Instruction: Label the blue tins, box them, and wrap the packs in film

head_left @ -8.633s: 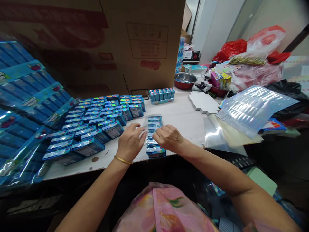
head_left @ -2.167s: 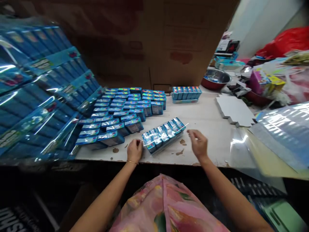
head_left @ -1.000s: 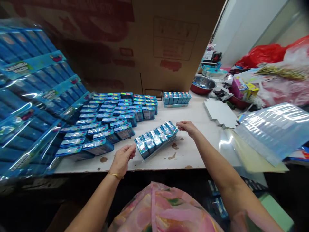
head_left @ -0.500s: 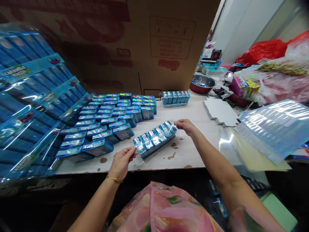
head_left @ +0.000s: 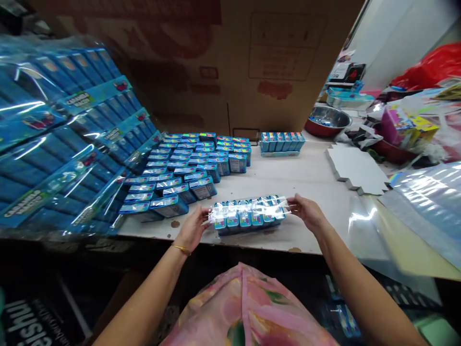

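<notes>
A row of small blue boxes (head_left: 248,216) under clear plastic film lies near the table's front edge. My left hand (head_left: 194,228) pinches the film at the row's left end. At the right end, my right hand (head_left: 306,211) grips the film between thumb and fingers. Several rows of loose blue boxes (head_left: 187,168) stand on the table to the left. Farther back, a small display tray of blue boxes (head_left: 282,143) sits against the large carton.
Film-wrapped packs (head_left: 82,129) are stacked at the left. A large cardboard carton (head_left: 230,62) stands behind. To the right are a metal bowl (head_left: 328,120), white flat cards (head_left: 356,168), clear plastic sheets (head_left: 428,206) and a red bag (head_left: 428,67).
The film now stretches raised across the top of the boxes between my hands. The row lies more level across the view, and the view has shifted left.
</notes>
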A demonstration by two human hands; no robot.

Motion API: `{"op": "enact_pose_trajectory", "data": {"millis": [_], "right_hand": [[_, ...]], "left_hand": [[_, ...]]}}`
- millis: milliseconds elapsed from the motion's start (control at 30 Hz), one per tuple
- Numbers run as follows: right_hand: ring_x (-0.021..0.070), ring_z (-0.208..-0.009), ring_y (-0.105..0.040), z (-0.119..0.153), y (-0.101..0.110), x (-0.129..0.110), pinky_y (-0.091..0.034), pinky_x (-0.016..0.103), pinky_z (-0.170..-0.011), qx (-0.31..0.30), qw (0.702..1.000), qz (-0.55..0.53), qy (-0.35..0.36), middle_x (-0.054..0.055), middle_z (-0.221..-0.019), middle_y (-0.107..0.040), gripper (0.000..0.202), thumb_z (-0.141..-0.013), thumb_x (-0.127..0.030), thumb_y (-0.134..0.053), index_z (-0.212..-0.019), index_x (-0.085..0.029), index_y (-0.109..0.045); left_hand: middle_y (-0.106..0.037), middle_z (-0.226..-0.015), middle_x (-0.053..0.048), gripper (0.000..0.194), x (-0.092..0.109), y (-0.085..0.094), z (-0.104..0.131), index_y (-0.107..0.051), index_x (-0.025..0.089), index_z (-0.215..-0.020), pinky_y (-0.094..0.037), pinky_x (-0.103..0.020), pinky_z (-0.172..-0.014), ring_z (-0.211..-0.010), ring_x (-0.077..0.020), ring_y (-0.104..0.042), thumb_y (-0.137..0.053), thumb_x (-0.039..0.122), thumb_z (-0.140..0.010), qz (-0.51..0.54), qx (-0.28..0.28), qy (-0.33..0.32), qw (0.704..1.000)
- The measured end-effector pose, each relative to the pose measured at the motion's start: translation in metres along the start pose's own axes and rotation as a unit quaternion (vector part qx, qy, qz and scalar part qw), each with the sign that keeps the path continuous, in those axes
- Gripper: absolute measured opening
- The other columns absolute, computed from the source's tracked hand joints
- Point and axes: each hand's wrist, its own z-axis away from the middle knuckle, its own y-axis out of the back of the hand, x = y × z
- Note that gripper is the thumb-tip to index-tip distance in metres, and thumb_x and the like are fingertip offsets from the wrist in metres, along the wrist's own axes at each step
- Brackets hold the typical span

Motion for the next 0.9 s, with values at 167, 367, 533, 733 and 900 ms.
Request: {"op": "enact_pose_trajectory", "data": {"millis": [167,367,533,733,900], "right_hand": [[0.0113,-0.062,-0.059,-0.016,0.011,0.023,-0.046,0.022,-0.060,-0.020,0.995,0.013,-0.100,0.005,-0.069,-0.065,0.010,-0.070,-0.022,-0.056,-0.070,-0.015,-0.064],[0.0101,-0.063,-0.056,-0.016,-0.001,0.028,-0.040,0.020,-0.058,-0.076,0.985,0.134,-0.081,0.002,-0.067,-0.065,0.017,-0.062,-0.023,-0.060,-0.076,-0.015,-0.066],[0.0126,-0.062,-0.054,-0.015,-0.006,0.025,-0.038,0.024,-0.061,-0.091,0.973,0.206,-0.049,0.000,-0.062,-0.063,0.027,-0.059,-0.030,-0.059,-0.079,-0.014,-0.066],[0.0130,-0.061,-0.054,-0.016,-0.005,0.027,-0.038,0.025,-0.064,-0.089,0.976,0.195,-0.038,0.001,-0.062,-0.064,0.026,-0.058,-0.033,-0.061,-0.074,-0.013,-0.066],[0.0118,-0.058,-0.053,-0.016,0.001,0.023,-0.038,0.024,-0.059,-0.073,0.983,0.166,-0.040,0.001,-0.062,-0.062,0.027,-0.060,-0.039,-0.062,-0.070,-0.014,-0.065]], "left_hand": [[-0.066,-0.084,-0.010,0.052,-0.028,0.004,-0.002,-0.062,0.012,-0.080,-0.045,-0.029,-0.065,-0.076,-0.0183,-0.060,-0.050,0.061,-0.069,-0.027,-0.006,0.089,0.996],[-0.066,-0.096,-0.013,0.068,-0.032,0.006,-0.001,-0.064,0.010,-0.089,-0.044,-0.032,-0.076,-0.088,-0.0218,-0.060,-0.045,0.070,-0.064,-0.084,-0.042,0.079,0.992],[-0.066,-0.097,-0.013,0.072,-0.036,0.008,-0.003,-0.065,0.011,-0.091,-0.042,-0.035,-0.084,-0.096,-0.0232,-0.057,-0.042,0.073,-0.062,-0.108,-0.059,0.069,0.990],[-0.066,-0.097,-0.011,0.057,-0.042,0.009,-0.005,-0.064,0.013,-0.087,-0.043,-0.036,-0.084,-0.096,-0.0228,-0.057,-0.047,0.064,-0.067,-0.128,-0.049,0.061,0.989],[-0.066,-0.079,-0.008,0.057,-0.035,0.007,-0.006,-0.062,0.012,-0.075,-0.046,-0.029,-0.068,-0.072,-0.0164,-0.060,-0.042,0.065,-0.070,-0.098,0.014,0.071,0.993]]}}
